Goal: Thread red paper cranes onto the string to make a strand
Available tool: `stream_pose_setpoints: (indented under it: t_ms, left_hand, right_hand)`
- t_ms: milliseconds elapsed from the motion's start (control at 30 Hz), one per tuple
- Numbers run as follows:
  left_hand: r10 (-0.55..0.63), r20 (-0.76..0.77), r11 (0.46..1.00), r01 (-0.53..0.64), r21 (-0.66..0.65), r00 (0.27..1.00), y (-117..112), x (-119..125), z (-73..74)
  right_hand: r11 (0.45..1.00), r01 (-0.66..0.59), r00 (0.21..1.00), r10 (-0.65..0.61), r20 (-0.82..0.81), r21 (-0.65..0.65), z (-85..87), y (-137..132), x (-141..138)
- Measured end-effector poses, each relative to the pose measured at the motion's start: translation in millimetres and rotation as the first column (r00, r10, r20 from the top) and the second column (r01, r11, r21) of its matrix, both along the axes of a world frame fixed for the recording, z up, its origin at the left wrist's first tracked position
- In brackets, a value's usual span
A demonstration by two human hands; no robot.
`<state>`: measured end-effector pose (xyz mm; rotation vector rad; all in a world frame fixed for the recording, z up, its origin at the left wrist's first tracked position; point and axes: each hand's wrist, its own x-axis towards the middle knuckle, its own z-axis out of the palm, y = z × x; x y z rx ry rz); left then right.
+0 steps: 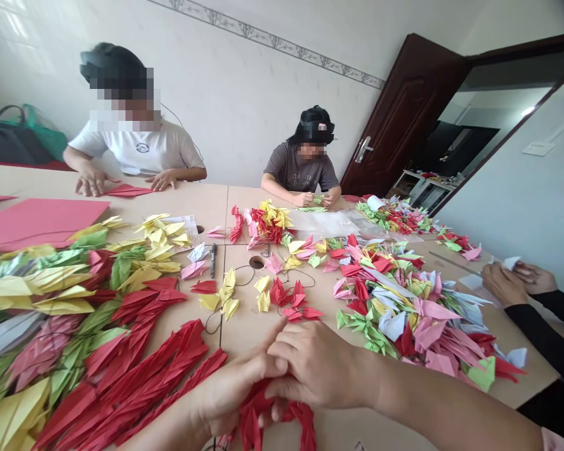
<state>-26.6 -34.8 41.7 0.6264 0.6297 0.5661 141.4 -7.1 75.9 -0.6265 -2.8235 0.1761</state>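
At the near edge of the table my left hand [235,382] is wrapped around a bunch of red folded paper pieces [251,426], which hang below the fingers. My right hand [319,363] lies over the left one, fingers curled down onto the same red paper. The fingers overlap, so part of the grip is hidden. Long rows of red folded paper [164,369] lie just left of my hands. Beyond the fingertips are a few loose red folded pieces [301,312] and yellow ones [229,294], with thin dark cord [244,283] among them.
Large heaps of coloured folded paper lie to the left [75,326] and right [413,300]. A black pen [213,260] lies near a cable hole [256,262]. Two people sit opposite, one handling red paper [129,190]; another person's hands [517,280] work at the right.
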Motion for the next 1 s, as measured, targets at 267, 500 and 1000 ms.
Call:
stream_pose_setpoints:
  t_ms: [267, 500, 1000]
  left_hand:
    - [-0.019, 0.025, 0.995, 0.022, -0.094, 1.0, 7.8, 1.7, 6.1]
    - [0.071, 0.273, 0.99, -0.033, -0.138, 0.959, 30.9, -12.3, -6.1]
    - [0.362, 0.102, 0.861, -0.291, -0.417, 0.926, 43.9, -10.8, -23.1]
  right_hand:
    - [0.988, -0.069, 0.982, 0.092, 0.166, -0.142, 4.3, 14.0, -2.5]
    - [0.802, 0.033, 0.998, -0.055, -0.019, -0.596, 11.2, 41.6, -3.6]
    - [0.436, 0.173, 0.923, -0.385, -0.009, -0.883, 10.7, 131.6, -8.9]
